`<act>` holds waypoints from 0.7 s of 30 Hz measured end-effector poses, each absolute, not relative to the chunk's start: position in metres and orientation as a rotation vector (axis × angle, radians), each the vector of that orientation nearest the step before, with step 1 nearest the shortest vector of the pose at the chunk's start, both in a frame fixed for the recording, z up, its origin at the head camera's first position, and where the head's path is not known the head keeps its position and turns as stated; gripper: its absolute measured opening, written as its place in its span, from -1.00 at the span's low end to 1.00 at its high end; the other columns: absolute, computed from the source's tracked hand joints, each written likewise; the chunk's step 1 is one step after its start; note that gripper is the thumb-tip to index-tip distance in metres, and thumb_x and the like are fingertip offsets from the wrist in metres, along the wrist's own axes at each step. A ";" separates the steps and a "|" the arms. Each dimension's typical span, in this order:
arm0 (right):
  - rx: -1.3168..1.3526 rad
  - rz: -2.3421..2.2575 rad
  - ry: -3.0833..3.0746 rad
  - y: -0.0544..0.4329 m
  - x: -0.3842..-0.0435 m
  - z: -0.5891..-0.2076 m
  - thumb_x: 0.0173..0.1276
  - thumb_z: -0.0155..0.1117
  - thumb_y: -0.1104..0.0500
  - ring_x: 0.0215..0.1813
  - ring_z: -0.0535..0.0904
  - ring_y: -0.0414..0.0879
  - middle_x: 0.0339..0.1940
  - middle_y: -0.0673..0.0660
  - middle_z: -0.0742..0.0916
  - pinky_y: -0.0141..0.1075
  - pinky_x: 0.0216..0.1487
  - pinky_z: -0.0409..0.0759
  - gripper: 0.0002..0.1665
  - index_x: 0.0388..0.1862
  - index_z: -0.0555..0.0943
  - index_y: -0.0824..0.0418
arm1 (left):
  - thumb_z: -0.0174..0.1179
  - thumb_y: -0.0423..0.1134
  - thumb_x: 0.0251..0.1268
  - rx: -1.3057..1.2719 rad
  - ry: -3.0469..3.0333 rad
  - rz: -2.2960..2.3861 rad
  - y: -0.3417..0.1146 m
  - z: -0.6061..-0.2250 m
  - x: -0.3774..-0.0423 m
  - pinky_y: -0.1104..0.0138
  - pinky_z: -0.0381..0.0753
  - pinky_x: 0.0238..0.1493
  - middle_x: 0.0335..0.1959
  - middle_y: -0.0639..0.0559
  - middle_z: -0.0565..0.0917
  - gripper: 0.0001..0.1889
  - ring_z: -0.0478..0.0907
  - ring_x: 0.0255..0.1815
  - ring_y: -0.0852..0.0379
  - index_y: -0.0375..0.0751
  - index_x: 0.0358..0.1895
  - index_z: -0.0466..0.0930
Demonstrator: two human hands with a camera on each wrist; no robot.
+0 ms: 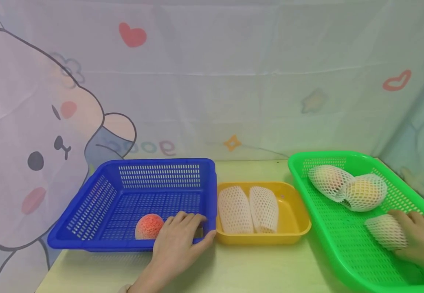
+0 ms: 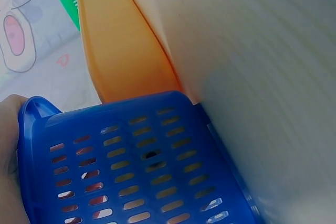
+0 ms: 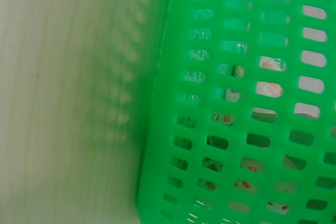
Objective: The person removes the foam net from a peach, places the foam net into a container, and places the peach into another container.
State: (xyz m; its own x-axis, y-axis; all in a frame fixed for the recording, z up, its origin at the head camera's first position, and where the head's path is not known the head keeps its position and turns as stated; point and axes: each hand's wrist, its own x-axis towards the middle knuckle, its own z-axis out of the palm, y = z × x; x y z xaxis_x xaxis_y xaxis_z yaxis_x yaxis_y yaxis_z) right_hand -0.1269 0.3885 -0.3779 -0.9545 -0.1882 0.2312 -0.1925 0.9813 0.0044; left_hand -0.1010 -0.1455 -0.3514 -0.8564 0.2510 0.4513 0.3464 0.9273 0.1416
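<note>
Foam fruit net [image 1: 385,232]: lay inside the green basket [image 1: 356,244], at the head view's 4 o'clock; contents unclear.
Right hand [image 1: 422,240]: fingers curled round the net's right end, gripping it.
Left hand [image 1: 179,240]: rested over the near rim of the blue basket [image 1: 105,245], at 7 o'clock; whether it gripped could not be told.
Hazards, judged: net might have slipped or torn if tugged by mesh alone; blue basket might have tipped under rim pressure.
Long axis: seemingly 10-to-4 o'clock, free end towards 10.
</note>
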 end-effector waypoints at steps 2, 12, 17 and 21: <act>0.284 0.028 -2.887 0.389 -0.127 -0.378 -0.49 0.60 0.18 -0.24 0.45 0.37 -0.24 0.50 0.53 0.17 -0.34 0.43 0.09 0.12 0.30 0.42 | 0.16 0.24 0.18 -0.432 -2.648 -0.301 -0.146 -0.351 -0.101 0.34 0.43 -0.20 -0.30 0.24 0.69 -0.63 0.47 -0.23 0.24 0.09 -0.14 0.64; 0.319 0.016 -2.759 0.390 -0.126 -0.389 -0.65 0.58 0.20 -0.27 0.46 0.32 -0.31 0.46 0.53 0.15 -0.24 0.36 0.08 0.03 0.34 0.39 | 0.15 0.24 0.19 -0.418 -2.672 -0.300 -0.145 -0.351 -0.100 0.32 0.47 -0.15 -0.27 0.25 0.69 -0.62 0.48 -0.21 0.25 0.09 -0.12 0.64; 0.348 0.017 -2.715 0.386 -0.127 -0.385 -0.68 0.57 0.20 -0.27 0.47 0.27 -0.34 0.44 0.54 0.13 -0.20 0.34 0.06 -0.01 0.36 0.41 | 0.16 0.23 0.18 -0.424 -2.657 -0.318 -0.145 -0.351 -0.100 0.28 0.50 -0.12 -0.27 0.23 0.70 -0.62 0.49 -0.20 0.23 0.08 -0.12 0.64; 0.358 0.030 -2.701 0.385 -0.127 -0.385 -0.68 0.58 0.19 -0.28 0.47 0.26 -0.34 0.43 0.55 0.11 -0.22 0.34 0.05 -0.02 0.37 0.40 | 0.16 0.24 0.19 -0.425 -2.657 -0.310 -0.146 -0.352 -0.101 0.28 0.50 -0.12 -0.27 0.23 0.70 -0.61 0.49 -0.20 0.23 0.08 -0.11 0.64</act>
